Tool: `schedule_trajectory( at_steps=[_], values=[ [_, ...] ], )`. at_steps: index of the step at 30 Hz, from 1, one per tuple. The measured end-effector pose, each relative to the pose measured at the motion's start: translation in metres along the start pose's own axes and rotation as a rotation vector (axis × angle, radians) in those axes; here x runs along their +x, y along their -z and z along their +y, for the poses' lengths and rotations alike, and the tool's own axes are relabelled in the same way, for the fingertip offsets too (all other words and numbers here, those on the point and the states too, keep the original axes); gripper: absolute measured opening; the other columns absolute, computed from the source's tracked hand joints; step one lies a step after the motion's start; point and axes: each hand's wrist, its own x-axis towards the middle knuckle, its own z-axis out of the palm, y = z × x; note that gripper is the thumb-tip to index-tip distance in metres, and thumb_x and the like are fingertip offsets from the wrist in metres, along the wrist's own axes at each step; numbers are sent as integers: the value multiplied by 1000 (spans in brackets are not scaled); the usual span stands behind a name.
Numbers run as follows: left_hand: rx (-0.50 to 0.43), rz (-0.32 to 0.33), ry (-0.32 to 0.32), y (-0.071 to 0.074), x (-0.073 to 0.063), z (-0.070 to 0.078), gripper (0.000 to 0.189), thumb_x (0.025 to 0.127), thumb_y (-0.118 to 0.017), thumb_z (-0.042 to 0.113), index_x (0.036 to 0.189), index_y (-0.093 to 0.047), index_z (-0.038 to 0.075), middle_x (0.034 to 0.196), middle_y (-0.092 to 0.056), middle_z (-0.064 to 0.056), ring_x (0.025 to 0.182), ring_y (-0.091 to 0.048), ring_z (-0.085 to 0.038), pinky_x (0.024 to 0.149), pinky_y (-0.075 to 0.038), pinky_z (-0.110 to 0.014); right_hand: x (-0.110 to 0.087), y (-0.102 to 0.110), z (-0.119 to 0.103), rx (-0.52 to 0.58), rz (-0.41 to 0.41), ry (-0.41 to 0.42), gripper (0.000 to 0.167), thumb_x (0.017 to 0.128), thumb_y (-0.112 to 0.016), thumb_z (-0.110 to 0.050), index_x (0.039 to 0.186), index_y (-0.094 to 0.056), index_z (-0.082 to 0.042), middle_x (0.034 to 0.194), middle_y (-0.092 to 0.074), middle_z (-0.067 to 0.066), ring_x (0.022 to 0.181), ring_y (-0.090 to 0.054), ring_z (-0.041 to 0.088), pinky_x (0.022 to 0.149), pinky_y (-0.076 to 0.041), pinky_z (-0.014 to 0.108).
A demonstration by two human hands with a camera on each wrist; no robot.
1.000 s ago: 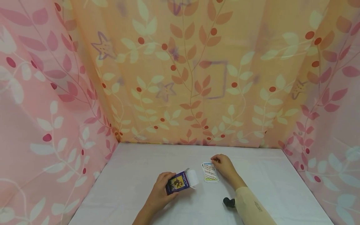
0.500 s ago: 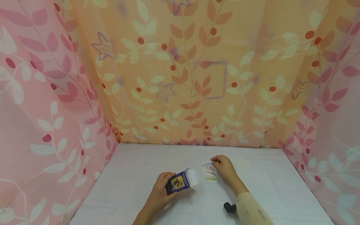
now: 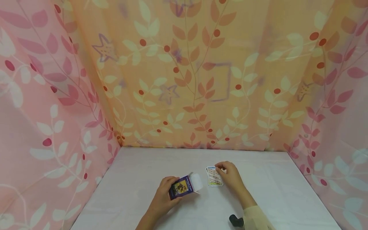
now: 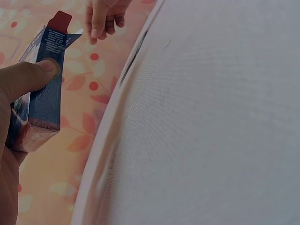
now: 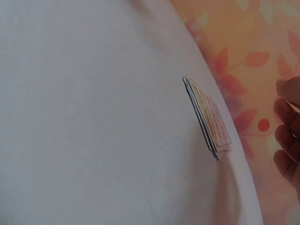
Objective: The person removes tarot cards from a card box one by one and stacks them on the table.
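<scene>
My left hand [image 3: 162, 197] grips a small dark blue card box [image 3: 181, 187] with a yellow picture on its front. The box's white end flap [image 3: 196, 182] hangs open toward the right. In the left wrist view the thumb presses on the printed side of the box [image 4: 45, 93]. A stack of picture cards [image 3: 214, 176] lies slightly uneven on the table. My right hand [image 3: 232, 176] hovers at the stack's upper right, fingers loosely bent. The right wrist view shows these fingers [image 5: 287, 136] apart from the cards [image 5: 209, 117], with nothing visible in them.
A small black object [image 3: 236, 220] shows beside the right sleeve [image 3: 256, 217]. White cloth covers the table [image 3: 138, 169]. Patterned curtains [image 3: 184, 95] stand at the back and on both sides.
The right hand has drawn slightly down and toward the body, its forearm shifting too. The left hand and the box stay nearly still. The card stack has not visibly moved.
</scene>
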Motion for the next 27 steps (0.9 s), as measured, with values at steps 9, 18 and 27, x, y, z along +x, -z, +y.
schedule_trajectory(
  at_steps=[9,18,27],
  values=[
    [-9,4,6,0,0,2,82,73,-94,19,143,-54,26,138,-50,9,124,-52,-11,105,-52,-42,-19,4,-14,23,67,45,13,89,-78,-11,101,-77,-14,89,-66,-7,88,-56,20,74,-43,30],
    [0,-3,10,0,1,3,82,73,-94,20,144,-54,25,138,-51,8,124,-52,-12,104,-52,-45,-35,5,-27,57,121,98,16,87,-80,-10,101,-76,-18,91,-67,-11,87,-56,13,72,-44,27],
    [-4,-8,32,-1,1,1,80,74,-94,20,143,-54,28,138,-50,10,124,-51,-10,106,-51,-42,-45,3,-38,80,128,120,19,86,-81,-10,103,-77,-18,90,-66,-14,86,-57,12,71,-49,34]
  ],
)
